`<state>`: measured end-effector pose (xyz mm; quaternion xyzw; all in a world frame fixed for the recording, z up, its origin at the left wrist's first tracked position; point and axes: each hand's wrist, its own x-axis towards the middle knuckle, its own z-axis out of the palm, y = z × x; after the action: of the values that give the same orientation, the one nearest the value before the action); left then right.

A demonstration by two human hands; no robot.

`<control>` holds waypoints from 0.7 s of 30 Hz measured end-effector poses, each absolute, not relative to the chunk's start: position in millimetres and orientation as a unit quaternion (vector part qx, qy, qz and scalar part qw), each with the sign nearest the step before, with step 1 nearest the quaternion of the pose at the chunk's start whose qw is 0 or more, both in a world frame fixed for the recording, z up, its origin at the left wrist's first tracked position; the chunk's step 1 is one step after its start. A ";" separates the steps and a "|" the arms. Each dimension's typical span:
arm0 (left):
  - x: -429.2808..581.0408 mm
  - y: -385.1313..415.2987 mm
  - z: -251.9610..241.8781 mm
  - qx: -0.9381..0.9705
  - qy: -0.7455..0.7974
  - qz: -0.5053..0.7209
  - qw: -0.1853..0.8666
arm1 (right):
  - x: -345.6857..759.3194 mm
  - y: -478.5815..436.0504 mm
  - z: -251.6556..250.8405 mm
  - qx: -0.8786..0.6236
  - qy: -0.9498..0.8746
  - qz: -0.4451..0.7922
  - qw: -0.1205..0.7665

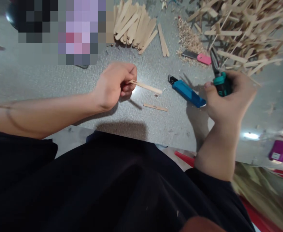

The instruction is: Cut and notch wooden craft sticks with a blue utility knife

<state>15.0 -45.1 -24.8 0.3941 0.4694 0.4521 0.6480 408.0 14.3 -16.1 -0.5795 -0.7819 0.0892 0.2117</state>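
Pinched in my left hand (118,82) is a flat wooden craft stick (148,87), which points to the right above the table. My right hand (230,95) is closed around the green and black handles of a pair of pliers (219,74), whose dark jaws point away from me. A blue utility knife (188,93) lies between my hands, its tip toward the upper left. Nearer to me, a short piece of craft stick (155,107) rests on the table below the held one.
A stack of craft sticks (134,25) stands at the back, with a pair of sticks (163,40) beside it. Wood shavings (189,35), a pink-handled blade (201,58) and a large heap of sticks (247,29) lie at back right. A purple box (280,150) sits at the right edge.
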 end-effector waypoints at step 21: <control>14.3 -52.8 -24.0 0.580 0.481 0.376 0.539 | 390.9 25.7 -23.0 -0.705 -0.703 0.064 0.068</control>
<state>14.3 -52.8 -24.0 0.5805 0.4806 0.3759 0.5393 390.9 25.7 -23.0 -0.7046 -0.7034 0.0639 0.0681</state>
